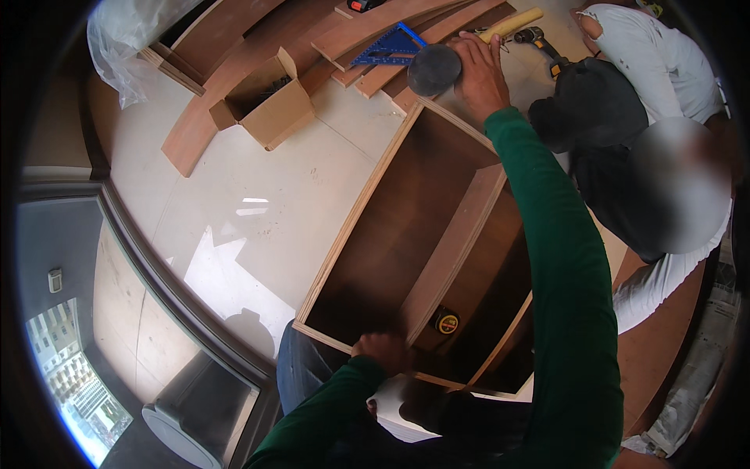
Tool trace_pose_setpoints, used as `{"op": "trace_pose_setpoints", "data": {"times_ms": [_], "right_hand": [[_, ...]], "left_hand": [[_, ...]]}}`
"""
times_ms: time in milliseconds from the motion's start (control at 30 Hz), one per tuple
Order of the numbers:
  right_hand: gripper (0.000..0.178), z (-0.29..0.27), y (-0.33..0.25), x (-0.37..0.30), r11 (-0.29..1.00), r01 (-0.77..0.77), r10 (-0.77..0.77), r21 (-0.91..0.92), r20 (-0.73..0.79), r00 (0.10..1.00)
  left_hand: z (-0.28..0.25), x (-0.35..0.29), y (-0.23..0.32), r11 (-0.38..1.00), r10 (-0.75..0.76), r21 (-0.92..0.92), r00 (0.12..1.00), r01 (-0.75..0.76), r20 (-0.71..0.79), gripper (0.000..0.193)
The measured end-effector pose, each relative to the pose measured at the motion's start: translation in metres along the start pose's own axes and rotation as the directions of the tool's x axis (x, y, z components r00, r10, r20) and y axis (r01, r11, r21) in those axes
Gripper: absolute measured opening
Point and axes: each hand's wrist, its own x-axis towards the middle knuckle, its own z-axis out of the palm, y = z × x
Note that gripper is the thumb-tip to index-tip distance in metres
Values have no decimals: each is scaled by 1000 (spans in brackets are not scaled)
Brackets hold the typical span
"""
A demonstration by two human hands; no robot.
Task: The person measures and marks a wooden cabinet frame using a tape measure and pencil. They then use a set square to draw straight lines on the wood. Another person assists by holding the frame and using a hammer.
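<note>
A wooden cabinet carcass (350, 223) with an inner divider lies open side up in front of me. My left hand (383, 352) is closed at its near edge, beside the divider's end; its fingers are partly hidden and slightly blurred. Past the far end, my right hand (480, 76) is wrapped over a rubber mallet (434, 70) with a round black head and a light wooden handle. Inside the cabinet, next to the divider, rests a black-and-yellow tape measure (445, 320).
At the far left stands an open cardboard box (277, 117) on a plank. A blue speed square (393, 47) lies on stacked boards (359, 35). A cordless drill (543, 51) sits by a co-worker (656, 62) at right. A framed glass panel (86, 313) borders the left.
</note>
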Motion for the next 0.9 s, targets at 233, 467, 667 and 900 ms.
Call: {"op": "trace_pose_setpoints", "data": {"times_ms": [233,467,667,900], "right_hand": [[34,-106,-118,34,975,166,-145,149,-142,979],[26,-214,-217,-14,985,-32,-117,169,794,596],[21,-188,-246,-105,984,-33,-158,177,937,311],[16,-148,-306,-146,980,121,-187,161,949,254]], "left_hand": [[15,-2,-6,999,48,-4,991,-49,-128,49],[38,-30,13,957,135,-95,713,-273,-688,70],[69,-3,152,952,146,21,392,-306,-909,65],[22,8,146,997,81,61,698,-53,-711,67]]}}
